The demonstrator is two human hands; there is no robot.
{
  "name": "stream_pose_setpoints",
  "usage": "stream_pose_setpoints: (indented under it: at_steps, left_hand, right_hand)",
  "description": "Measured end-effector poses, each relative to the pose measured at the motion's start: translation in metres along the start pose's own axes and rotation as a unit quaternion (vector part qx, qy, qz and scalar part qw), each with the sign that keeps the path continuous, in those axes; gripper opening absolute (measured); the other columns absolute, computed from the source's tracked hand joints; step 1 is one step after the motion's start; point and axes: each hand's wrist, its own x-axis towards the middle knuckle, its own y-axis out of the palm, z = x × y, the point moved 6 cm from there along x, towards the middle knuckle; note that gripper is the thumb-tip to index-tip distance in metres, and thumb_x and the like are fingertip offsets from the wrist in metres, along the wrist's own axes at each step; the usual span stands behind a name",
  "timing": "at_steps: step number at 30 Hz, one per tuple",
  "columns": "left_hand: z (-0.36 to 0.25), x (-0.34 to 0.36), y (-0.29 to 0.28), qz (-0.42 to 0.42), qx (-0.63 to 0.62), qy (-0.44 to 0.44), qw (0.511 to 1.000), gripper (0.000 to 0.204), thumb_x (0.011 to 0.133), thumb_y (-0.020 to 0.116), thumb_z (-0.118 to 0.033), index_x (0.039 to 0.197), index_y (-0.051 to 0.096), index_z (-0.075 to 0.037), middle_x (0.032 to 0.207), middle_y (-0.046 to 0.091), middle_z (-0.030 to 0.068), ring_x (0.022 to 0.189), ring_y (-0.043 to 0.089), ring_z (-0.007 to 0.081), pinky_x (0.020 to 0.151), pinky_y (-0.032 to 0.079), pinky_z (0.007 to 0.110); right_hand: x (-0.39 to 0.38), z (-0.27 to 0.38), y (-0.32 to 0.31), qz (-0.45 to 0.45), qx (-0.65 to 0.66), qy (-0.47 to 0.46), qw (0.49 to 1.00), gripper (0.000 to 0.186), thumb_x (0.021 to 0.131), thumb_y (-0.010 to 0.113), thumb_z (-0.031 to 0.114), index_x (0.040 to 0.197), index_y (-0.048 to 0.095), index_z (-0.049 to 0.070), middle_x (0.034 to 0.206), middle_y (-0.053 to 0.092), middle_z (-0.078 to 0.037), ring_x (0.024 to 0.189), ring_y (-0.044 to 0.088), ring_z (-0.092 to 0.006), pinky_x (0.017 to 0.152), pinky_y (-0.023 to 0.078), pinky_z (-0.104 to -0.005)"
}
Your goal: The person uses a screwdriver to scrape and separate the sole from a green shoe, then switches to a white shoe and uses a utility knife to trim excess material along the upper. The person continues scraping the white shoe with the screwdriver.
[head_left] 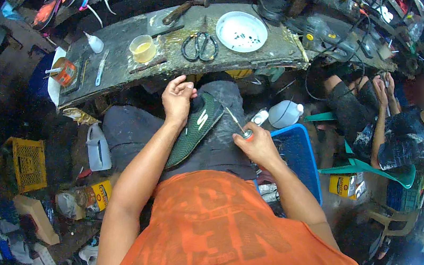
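Observation:
A dark green knit shoe with a white mark on its side lies across my lap, its sole edge turned to the right. Beside its upper end is my left hand, fingers curled in; whatever they may pinch is too small to make out. My right hand is closed round the short handle of an awl, which shows orange and pale green. The awl's thin metal shaft points up and left toward the shoe's sole edge; whether its tip touches the shoe is unclear.
Ahead, the worn bench bears black-handled scissors, a white bowl, a plastic cup, a hammer and a small white bottle. A blue basket and white jug stand right. Another person sits at far right.

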Motion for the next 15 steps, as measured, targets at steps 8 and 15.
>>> stream_pose_setpoints:
  at_steps: [8, 15]
  left_hand:
    - [0.027, 0.016, -0.011, -0.006, -0.152, -0.143, 0.978, 0.034, 0.101, 0.057, -0.007, 0.133, 0.057, 0.005, 0.118, 0.064, 0.0149, 0.105, 0.064, 0.0220, 0.090, 0.057, 0.040]
    - [0.026, 0.048, -0.032, 0.001, -0.408, -0.170, 0.897, 0.029, 0.088, 0.057, -0.023, 0.111, 0.058, -0.005, 0.128, 0.058, 0.0105, 0.129, 0.050, 0.0307, 0.115, 0.035, 0.059]
  right_hand:
    - [0.001, -0.002, 0.000, -0.018, -0.002, -0.029, 0.999, 0.050, 0.084, 0.078, 0.042, 0.109, 0.070, 0.000, 0.094, 0.072, -0.032, 0.096, 0.072, -0.0454, 0.086, 0.056, -0.0485]
    - [0.002, -0.005, -0.001, -0.044, -0.007, -0.038, 0.998, 0.046, 0.086, 0.077, 0.043, 0.103, 0.069, 0.001, 0.088, 0.072, -0.028, 0.090, 0.073, -0.0403, 0.083, 0.055, -0.0467]
